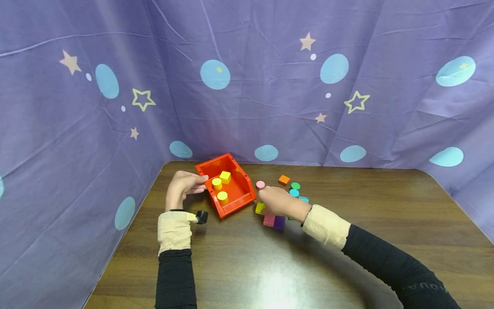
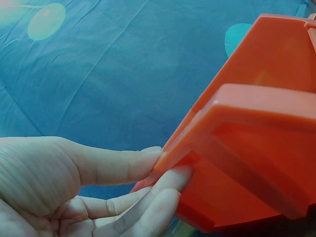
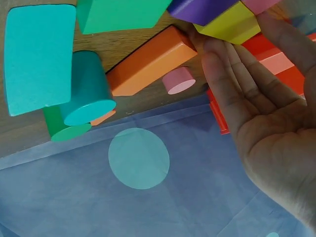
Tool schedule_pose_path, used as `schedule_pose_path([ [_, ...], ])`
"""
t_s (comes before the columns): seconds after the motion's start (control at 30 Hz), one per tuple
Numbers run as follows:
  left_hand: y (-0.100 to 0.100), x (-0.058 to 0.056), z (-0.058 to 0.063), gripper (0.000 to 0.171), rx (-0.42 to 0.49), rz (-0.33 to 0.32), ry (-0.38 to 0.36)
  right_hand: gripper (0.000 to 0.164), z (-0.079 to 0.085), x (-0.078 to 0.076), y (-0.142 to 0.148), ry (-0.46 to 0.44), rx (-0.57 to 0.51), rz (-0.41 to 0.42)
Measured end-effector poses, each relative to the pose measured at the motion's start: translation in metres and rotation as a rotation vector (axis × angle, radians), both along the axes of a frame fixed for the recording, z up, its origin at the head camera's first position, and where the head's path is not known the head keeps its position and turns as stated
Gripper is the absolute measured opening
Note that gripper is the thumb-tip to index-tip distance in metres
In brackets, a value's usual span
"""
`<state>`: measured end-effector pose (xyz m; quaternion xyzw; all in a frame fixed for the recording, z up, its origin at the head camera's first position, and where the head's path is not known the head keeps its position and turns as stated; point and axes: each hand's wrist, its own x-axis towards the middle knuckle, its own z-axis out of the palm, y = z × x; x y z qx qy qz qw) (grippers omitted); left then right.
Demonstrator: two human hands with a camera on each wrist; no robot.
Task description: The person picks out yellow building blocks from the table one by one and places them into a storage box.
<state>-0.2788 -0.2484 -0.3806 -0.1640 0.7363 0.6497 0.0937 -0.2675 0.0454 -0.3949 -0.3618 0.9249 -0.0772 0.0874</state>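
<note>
My left hand (image 1: 183, 187) pinches the rim of a red plastic bin (image 1: 237, 206), thumb on one side of the wall and fingers on the other in the left wrist view. The bin is tilted. Inside it lie two yellow cylinders (image 1: 222, 198) and a yellow cube (image 1: 225, 177). Right of the bin, my right hand (image 1: 278, 201) reaches down among loose blocks. Its thumb and fingertips meet opposite edges of a yellow block (image 3: 231, 23). That block sits against a purple block (image 3: 200, 11), with a pink block (image 1: 269, 220) close by.
Around the right hand lie a pink cylinder (image 1: 260, 185), an orange block (image 1: 284, 180), a green cylinder (image 1: 295, 186), a teal cylinder (image 1: 294, 193) and a teal block (image 3: 39, 59). The wooden table (image 1: 347, 201) ends at a purple patterned curtain (image 1: 270, 111) behind and to the left.
</note>
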Motion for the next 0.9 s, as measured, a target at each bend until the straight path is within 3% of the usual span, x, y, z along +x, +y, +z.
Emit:
schedule_pose_path([
  [0.37, -0.0002, -0.0018, -0.0011, 0.017, 0.003, 0.007, 0.004, 0.017, 0.0015, 0.0038, -0.0006, -0.016, 0.018, 0.061],
  [0.53, 0.001, -0.0008, 0.0001, 0.021, -0.007, 0.013, 0.001, 0.028, -0.0007, 0.005, -0.0019, -0.014, 0.036, 0.055],
  [0.7, 0.0013, -0.0001, 0.0004, 0.029, -0.04, 0.017, 0.005, 0.025, -0.0016, 0.0053, -0.0028, -0.005, 0.038, 0.054],
  [0.9, 0.0003, 0.0001, -0.0001, 0.023, -0.039, 0.028, 0.007, 0.02, -0.0022, 0.0044, -0.0028, 0.021, 0.022, 0.079],
])
